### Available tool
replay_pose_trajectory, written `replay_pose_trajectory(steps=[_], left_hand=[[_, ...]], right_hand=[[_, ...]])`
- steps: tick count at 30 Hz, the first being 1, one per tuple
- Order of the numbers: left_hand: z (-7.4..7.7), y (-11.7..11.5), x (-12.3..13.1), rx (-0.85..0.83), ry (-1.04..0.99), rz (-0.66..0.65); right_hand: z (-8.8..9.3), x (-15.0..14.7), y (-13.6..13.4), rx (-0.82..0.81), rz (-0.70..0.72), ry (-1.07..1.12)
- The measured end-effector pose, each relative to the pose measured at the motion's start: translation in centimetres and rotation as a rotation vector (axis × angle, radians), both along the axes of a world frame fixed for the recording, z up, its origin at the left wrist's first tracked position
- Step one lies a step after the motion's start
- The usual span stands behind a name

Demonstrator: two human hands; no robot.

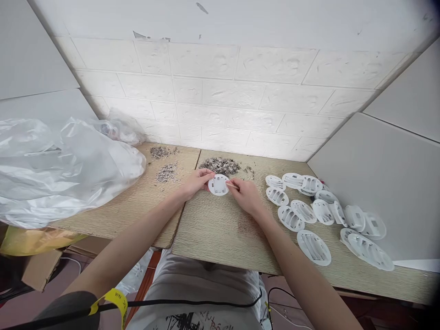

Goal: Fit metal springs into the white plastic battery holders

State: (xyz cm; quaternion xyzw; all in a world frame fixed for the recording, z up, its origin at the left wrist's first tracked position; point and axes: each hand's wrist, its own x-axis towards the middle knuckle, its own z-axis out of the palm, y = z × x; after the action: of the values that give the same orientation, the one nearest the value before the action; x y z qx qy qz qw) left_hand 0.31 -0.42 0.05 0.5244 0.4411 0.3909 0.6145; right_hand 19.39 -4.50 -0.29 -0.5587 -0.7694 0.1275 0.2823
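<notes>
A round white plastic battery holder (218,185) lies on the wooden board (220,229) in front of me. My left hand (196,181) pinches its left edge with closed fingers. My right hand (244,194) is closed on a thin wooden stick (233,185) whose tip touches the holder's right side. Just behind the holder lies a heap of small grey metal parts (220,165).
Several more white battery holders (309,211) are spread over the board to the right. Two smaller piles of metal parts (167,172) lie on the left board, beside a large clear plastic bag (62,165). White brick-pattern panels wall in the bench.
</notes>
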Motion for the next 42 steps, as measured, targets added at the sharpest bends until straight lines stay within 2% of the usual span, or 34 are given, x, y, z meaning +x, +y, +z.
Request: replay_pose_trajectory(steps=[14,42], left_hand=[[-0.32,0.14,0.06,0.022,-0.001,-0.019],[-0.43,0.18,-0.15,0.009,0.014,-0.025]], right_hand=[[-0.09,-0.03,-0.27,0.083,0.075,-0.037],[0.11,-0.07,-0.35,0.041,0.074,-0.07]])
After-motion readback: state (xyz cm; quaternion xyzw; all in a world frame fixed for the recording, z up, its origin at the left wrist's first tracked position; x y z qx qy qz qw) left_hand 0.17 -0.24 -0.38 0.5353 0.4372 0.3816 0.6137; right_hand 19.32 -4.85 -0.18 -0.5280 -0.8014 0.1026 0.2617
